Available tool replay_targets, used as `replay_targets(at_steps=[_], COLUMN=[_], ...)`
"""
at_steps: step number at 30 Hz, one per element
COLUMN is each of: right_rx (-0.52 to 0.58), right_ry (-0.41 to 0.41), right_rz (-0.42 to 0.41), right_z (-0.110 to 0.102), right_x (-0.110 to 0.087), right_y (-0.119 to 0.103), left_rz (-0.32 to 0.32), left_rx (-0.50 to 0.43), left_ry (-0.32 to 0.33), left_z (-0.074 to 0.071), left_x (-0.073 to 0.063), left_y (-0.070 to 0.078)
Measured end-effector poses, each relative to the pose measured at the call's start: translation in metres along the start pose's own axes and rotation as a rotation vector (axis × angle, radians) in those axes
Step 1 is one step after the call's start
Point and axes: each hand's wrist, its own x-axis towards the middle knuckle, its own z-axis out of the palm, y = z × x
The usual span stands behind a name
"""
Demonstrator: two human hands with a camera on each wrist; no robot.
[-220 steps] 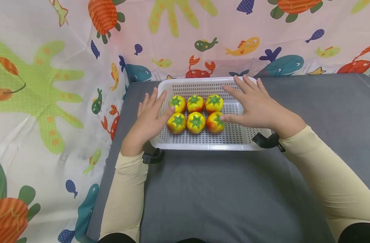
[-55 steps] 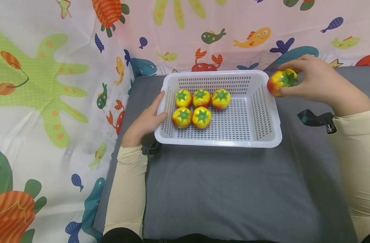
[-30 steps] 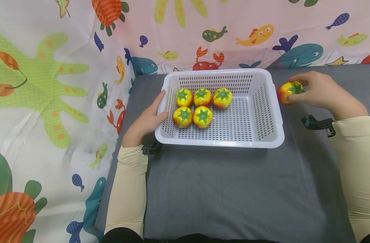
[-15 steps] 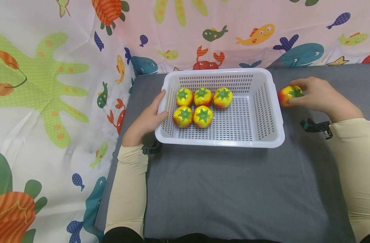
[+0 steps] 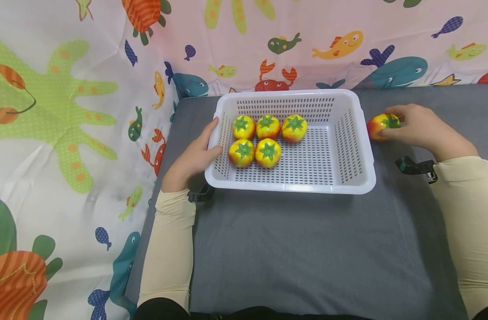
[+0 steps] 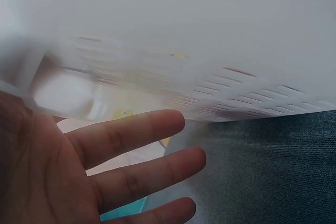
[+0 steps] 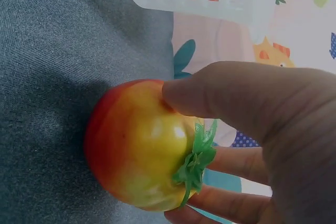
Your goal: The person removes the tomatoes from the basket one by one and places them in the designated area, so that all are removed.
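Observation:
My right hand [image 5: 417, 129] holds a yellow-and-red tomato [image 7: 136, 148] with a green star-shaped top, thumb on one side and fingers on the other. This tomato sits low on the grey cloth, just right of a white plastic basket [image 5: 292, 187]. Inside the basket, several similar tomatoes [image 5: 268, 153] stand in two rows toward the left. My left hand [image 5: 189, 162] grips the basket's left rim, its thumb over the edge. In the left wrist view, the other fingers [image 6: 152, 177] extend fairly straight beside the outer wall; the thumb is blurred there.
Grey cloth [image 5: 292, 253] covers the table around the basket. A curtain printed with sea animals [image 5: 235, 49] hangs along the back and left edges. A dark wrist camera [image 5: 413, 166] juts from beneath the right wrist.
The right hand has taken the front-row right tomato out of the basket, carried it over the right rim and lowered it to the cloth. The left hand has gone onto the basket rim.

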Motion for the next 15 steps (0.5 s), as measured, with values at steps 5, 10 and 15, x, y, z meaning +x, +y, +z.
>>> replay_targets(at_steps=[5, 10, 15], right_rx=[-0.005, 0.002, 0.01], right_ry=[-0.005, -0.023, -0.026], right_rz=[0.009, 0.015, 0.019], right_z=[-0.0001, -0.0015, -0.0016], right_x=[-0.0005, -0.0004, -0.0019], right_y=[0.0005, 0.0026, 0.0041], left_rz=[0.002, 0.005, 0.006], left_rx=[0.0, -0.008, -0.008], left_ry=[-0.003, -0.003, -0.001], left_z=[-0.0003, 0.0, -0.0004], left_x=[-0.0001, 0.0003, 0.0007], left_y=[-0.0019, -0.0021, -0.0008])
